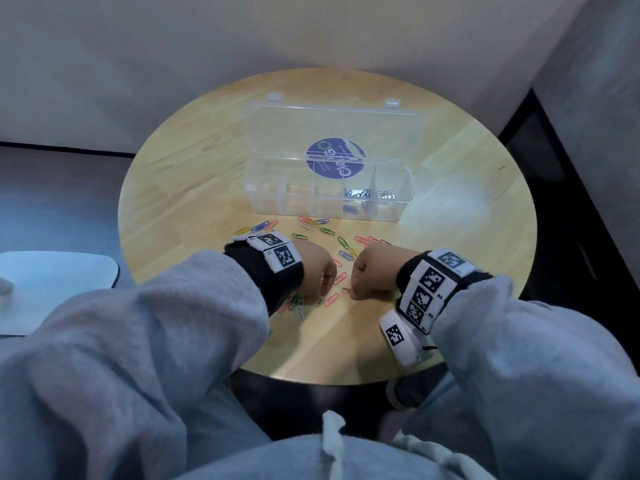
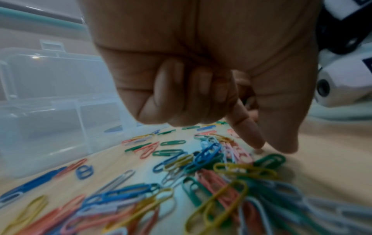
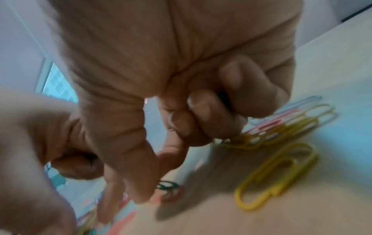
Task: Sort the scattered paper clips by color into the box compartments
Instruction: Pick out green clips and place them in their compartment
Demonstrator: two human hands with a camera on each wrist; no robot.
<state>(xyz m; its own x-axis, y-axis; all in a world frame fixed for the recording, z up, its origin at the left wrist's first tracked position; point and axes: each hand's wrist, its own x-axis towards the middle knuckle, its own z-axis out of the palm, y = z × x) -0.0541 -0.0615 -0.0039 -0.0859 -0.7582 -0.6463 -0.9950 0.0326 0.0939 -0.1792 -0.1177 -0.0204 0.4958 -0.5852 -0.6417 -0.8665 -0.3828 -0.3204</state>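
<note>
- The table (image 1: pixel 194 161) is round and wooden, and it lies under both hands; the fingertips of each hand come down to its surface.
- The box (image 1: pixel 329 199) is clear plastic with its lid (image 1: pixel 332 133) swung open and back. It stands beyond the fingers, well apart from both hands. Thin dividers split it into compartments. A few dark blue clips (image 1: pixel 356 193) lie in one compartment toward the right, and pale clips (image 1: pixel 386 194) lie in the end one beside it.
- The left hand (image 1: pixel 317 271) is curled: three fingers (image 2: pixel 193 93) are folded into the palm, while the index finger and thumb point down. The index tip touches the table just beside a green clip (image 2: pixel 269 160). It cannot be told whether the folded fingers hold anything.
- The right hand (image 1: pixel 375 271) is curled as well. Its folded fingers (image 3: pixel 203 111) close round something dark green, hardly seen, and yellow clips (image 3: pixel 267 135) lie touching their underside. The thumb and index finger reach down close together toward the table; whether they pinch a clip is blurred.
- The loose clips (image 1: pixel 322 233) in blue, green, yellow, pink and white are scattered between the fingers and the box, and heaped under the left wrist.
- One yellow clip (image 3: pixel 275 174) lies alone, flat on the table, just to the right of the right fingers.
</note>
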